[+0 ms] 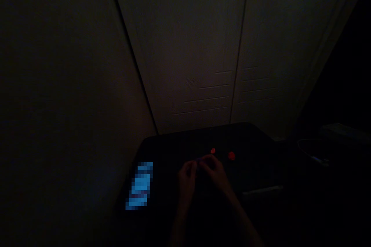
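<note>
Both hands meet over a dark table (176, 146) in very dim light. My left hand (188, 173) is closed, its fingertips pinched together near the right one's. Fingers bent, my right hand (213, 168) pinches at the same spot. Something small and dark, faintly purplish, shows between the fingertips; its kind is too dark to make out. Just beyond the right hand lies a small red-orange piece (213, 150). A second, rounder red piece (231, 156) rests a little to its right.
A lit, pixelated blue screen (140, 186) lies at the table's left edge. Pale panelled doors (197, 54) stand right behind the table, and a plain wall (63, 85) rises at left. Off to the right are a thin pale cable (319, 160) and a dim pale strip (262, 192).
</note>
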The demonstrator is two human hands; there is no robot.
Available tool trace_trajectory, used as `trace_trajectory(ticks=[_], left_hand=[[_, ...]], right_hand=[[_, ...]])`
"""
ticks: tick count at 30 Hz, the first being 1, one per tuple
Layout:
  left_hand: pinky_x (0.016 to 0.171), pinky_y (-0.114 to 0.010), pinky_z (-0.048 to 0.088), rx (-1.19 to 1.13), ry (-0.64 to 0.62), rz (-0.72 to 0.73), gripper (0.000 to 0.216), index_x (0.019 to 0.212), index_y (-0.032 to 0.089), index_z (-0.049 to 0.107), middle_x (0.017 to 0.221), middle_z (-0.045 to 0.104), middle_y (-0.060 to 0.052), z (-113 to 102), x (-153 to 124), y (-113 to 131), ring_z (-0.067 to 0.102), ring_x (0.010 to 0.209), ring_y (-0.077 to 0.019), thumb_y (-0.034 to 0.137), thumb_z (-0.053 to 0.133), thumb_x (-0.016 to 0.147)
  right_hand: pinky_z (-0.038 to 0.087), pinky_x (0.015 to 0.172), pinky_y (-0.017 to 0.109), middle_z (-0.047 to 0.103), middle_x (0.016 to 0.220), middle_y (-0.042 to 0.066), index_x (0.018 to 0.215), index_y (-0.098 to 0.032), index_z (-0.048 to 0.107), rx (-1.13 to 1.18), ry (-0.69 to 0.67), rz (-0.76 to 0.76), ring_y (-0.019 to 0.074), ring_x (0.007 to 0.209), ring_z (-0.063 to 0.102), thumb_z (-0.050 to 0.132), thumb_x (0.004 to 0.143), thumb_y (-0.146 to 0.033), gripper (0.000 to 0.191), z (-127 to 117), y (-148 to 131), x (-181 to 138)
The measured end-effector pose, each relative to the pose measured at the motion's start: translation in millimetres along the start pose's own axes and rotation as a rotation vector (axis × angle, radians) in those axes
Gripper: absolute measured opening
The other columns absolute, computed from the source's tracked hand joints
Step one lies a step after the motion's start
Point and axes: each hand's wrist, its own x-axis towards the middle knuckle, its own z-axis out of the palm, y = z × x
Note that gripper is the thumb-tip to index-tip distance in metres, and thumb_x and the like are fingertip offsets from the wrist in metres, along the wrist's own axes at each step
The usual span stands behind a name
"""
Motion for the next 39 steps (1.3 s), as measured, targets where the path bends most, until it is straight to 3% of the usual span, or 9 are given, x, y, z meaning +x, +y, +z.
trace_trajectory(ticks=[3,7,12,22,30,36,39], left_hand=[[0.072,-0.030,0.055,0.003,-0.050,0.010,0.042,0.098,0.016,0.074,0.094,0.077,-0.010,0.1,-0.8,-0.9,0.072,0.083,-0.0230,0.055,0.063,0.086],[0.076,-0.032,0.054,0.106,-0.048,0.052,0.038,0.097,0.017,0.072,0.095,0.076,-0.010,-1.6,-1.7,-2.0,0.071,0.085,-0.0233,0.052,0.058,0.091],[0.071,-0.030,0.052,0.166,-0.037,0.074,0.038,0.094,0.017,0.070,0.087,0.075,-0.009,-1.3,-2.5,-1.3,0.069,0.078,-0.0222,0.051,0.053,0.092],[0.068,-0.030,0.051,0.128,-0.017,0.043,0.047,0.088,0.019,0.070,0.083,0.074,-0.008,1.2,-3.6,1.0,0.068,0.074,-0.0221,0.063,0.055,0.088],[0.070,-0.029,0.051,0.116,-0.102,0.030,0.044,0.099,0.017,0.072,0.090,0.075,-0.009,1.2,-1.5,2.9,0.068,0.079,-0.0220,0.058,0.060,0.088],[0.066,-0.028,0.049,0.140,-0.067,0.028,0.049,0.092,0.017,0.071,0.082,0.072,-0.007,-1.4,-2.8,1.4,0.066,0.073,-0.0208,0.062,0.051,0.092],[0.063,-0.027,0.045,0.173,-0.079,0.047,0.050,0.085,0.018,0.069,0.074,0.069,-0.005,-2.7,-3.6,0.4,0.063,0.068,-0.0190,0.064,0.050,0.092]], right_hand=[[0.055,0.078,0.035,0.074,0.091,0.006,0.096,-0.020,0.069,0.036,0.004,0.010,0.0247,0.086,0.070,0.075,0.080,-0.055,0.039,-0.2,1.3,0.6],[0.054,0.088,0.037,0.075,0.105,0.007,0.112,-0.022,0.071,0.035,-0.059,-0.005,0.0255,0.097,0.070,0.074,0.082,-0.054,0.045,1.4,1.0,-0.6],[0.053,0.089,0.037,0.076,0.098,0.007,0.095,-0.021,0.076,-0.058,-0.058,-0.065,0.0256,0.096,0.070,0.069,0.085,-0.057,0.038,1.9,-2.1,-1.4],[0.053,0.088,0.037,0.076,0.099,0.007,0.098,-0.022,0.076,-0.109,-0.074,-0.077,0.0262,0.096,0.070,0.065,0.089,-0.056,0.036,1.5,-1.2,-2.8],[0.053,0.092,0.042,0.077,0.103,0.010,0.100,-0.020,0.074,0.016,0.034,-0.020,0.0295,0.099,0.071,0.071,0.082,-0.060,0.044,0.6,-4.5,0.6],[0.056,0.083,0.040,0.077,0.092,0.008,0.091,-0.020,0.073,0.008,0.017,0.006,0.0284,0.090,0.072,0.073,0.079,-0.062,0.044,3.6,-1.1,0.3],[0.056,0.086,0.040,0.077,0.096,0.008,0.103,-0.021,0.072,0.014,-0.002,0.000,0.0273,0.092,0.072,0.071,0.083,-0.057,0.041,2.9,2.1,-0.4]])
